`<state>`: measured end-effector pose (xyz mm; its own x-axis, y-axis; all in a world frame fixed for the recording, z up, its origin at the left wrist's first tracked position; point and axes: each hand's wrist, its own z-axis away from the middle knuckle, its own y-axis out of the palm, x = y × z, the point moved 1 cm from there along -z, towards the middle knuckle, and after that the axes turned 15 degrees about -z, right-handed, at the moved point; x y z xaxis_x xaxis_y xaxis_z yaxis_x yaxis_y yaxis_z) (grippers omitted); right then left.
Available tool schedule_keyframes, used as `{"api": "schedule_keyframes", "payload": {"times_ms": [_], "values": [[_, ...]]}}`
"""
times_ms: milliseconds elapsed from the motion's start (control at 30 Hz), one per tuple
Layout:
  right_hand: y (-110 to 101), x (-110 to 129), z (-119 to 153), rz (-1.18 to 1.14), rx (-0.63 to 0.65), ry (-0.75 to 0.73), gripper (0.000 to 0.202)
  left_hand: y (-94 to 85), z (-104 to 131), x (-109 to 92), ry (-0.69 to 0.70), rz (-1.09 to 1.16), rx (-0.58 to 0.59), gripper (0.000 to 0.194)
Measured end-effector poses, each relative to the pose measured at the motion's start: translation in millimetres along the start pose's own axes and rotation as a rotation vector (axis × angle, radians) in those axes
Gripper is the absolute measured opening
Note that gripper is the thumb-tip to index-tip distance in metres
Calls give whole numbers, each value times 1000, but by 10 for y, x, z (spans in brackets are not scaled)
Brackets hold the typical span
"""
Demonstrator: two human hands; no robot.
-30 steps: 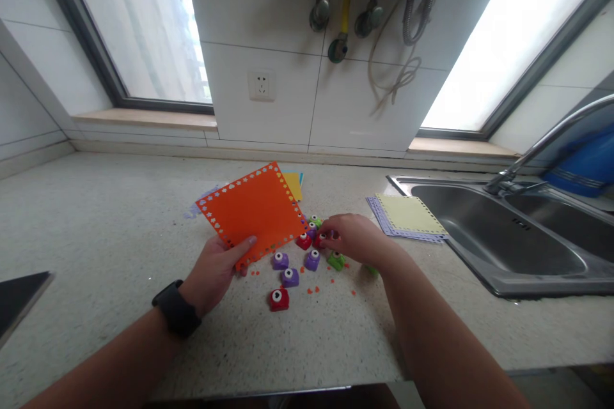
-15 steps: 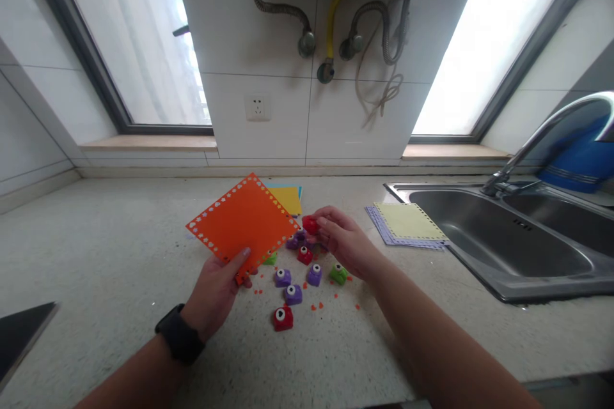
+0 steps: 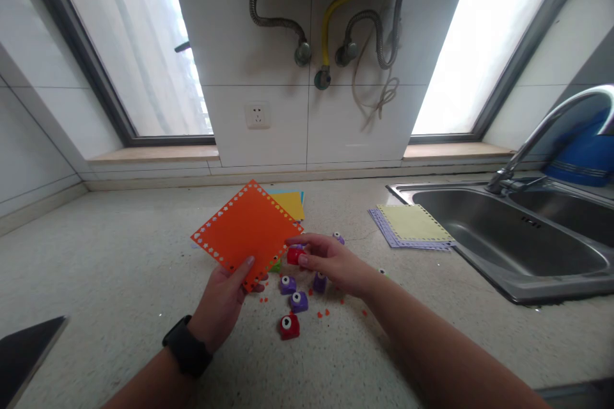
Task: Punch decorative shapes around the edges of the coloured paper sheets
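Observation:
My left hand [image 3: 225, 300] pinches the lower corner of an orange sheet of paper [image 3: 244, 233], held up tilted above the counter. Small shapes are punched along its edges. My right hand [image 3: 330, 262] has thumb and index finger around a red craft punch [image 3: 294, 256], close to the sheet's right edge. Below lie purple punches [image 3: 298, 301] and a red punch [image 3: 289, 326] with a heart on its white top. A green punch [image 3: 275, 264] is partly hidden behind the paper. Orange paper bits [image 3: 327, 312] are scattered around them.
Behind the orange sheet lies yellow paper [image 3: 290, 204] with blue beneath. A stack with a pale yellow punched sheet [image 3: 412, 222] on top lies beside the steel sink [image 3: 480, 268]. A dark flat panel [image 3: 29, 348] is at the left. Hoses [image 3: 275, 20] hang on the wall.
My right hand has moved left and down with the red punch, closer to the orange sheet's right edge. My left hand keeps its hold on the sheet. The view has shifted slightly.

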<state>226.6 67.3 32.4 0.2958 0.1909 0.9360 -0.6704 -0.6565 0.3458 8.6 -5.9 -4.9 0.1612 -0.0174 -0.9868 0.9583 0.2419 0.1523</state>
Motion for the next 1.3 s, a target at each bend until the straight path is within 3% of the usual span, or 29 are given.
{"api": "schedule_keyframes", "payload": {"times_ms": [167, 300, 433, 633, 833, 1000, 1167, 1300], "values": [[-144, 111, 19, 46, -33, -35, 33, 21, 50, -58, 14, 111, 107, 26], [-307, 268, 77, 90, 21, -65, 29, -46, 34, -173, -7, 274, 250, 30], [-403, 376, 138, 98, 64, -51, 26, -149, -9, -237, -61, 382, 255, 36], [-423, 426, 194, 83, 235, 91, 23, -215, 7, -198, -207, 339, 292, 43], [-498, 380, 169, -67, 159, 101, 25, -232, 61, -201, -253, 220, 409, 49], [-471, 290, 137, -105, 132, 164, 27, -176, 115, -172, -152, 171, 408, 58], [-466, 211, 104, 35, 63, 217, 22, -46, 131, -163, -297, 23, 355, 47], [-498, 271, 102, -8, 54, 123, 24, 40, 100, -142, -304, -28, 288, 38]]}}
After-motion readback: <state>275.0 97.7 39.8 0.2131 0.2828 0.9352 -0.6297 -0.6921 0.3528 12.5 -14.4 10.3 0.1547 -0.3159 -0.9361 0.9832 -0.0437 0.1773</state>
